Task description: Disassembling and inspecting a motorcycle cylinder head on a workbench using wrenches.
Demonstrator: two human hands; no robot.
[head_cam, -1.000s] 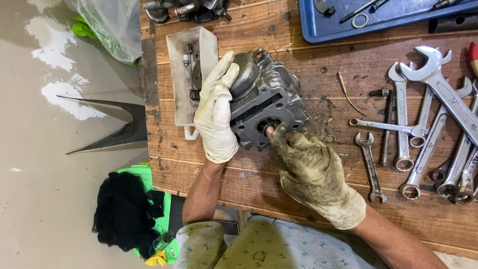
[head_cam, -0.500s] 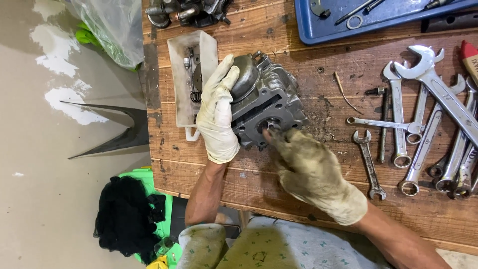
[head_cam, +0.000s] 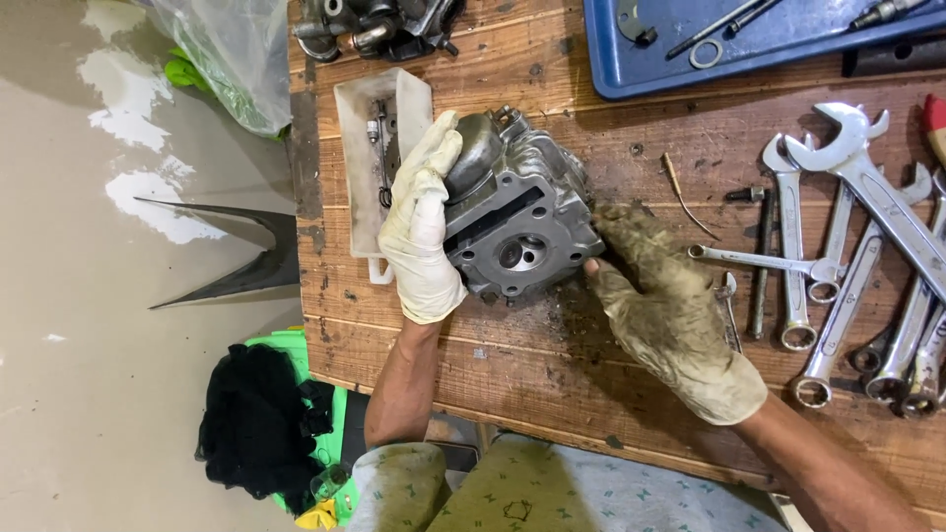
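Note:
A grey metal engine cylinder head [head_cam: 520, 222] stands on the wooden workbench [head_cam: 552, 365], its round port facing me. My left hand [head_cam: 422, 229], in a pale glove, is wrapped around the head's left side and holds it. My right hand [head_cam: 662, 307], in a dirty olive glove, lies flat on the bench just right of the head, its fingertips at the head's lower right edge and nothing in its grasp.
Several wrenches [head_cam: 847, 236] lie spread at the right. A blue tray [head_cam: 759, 39] with small tools sits at the back. A white plastic tray [head_cam: 370, 158] lies left of the head, engine parts [head_cam: 374, 25] behind it. Black cloth [head_cam: 258, 424] lies on the floor.
My right hand has come off the front of the cylinder head and moved right onto the bench, uncovering the port. My left hand keeps its hold.

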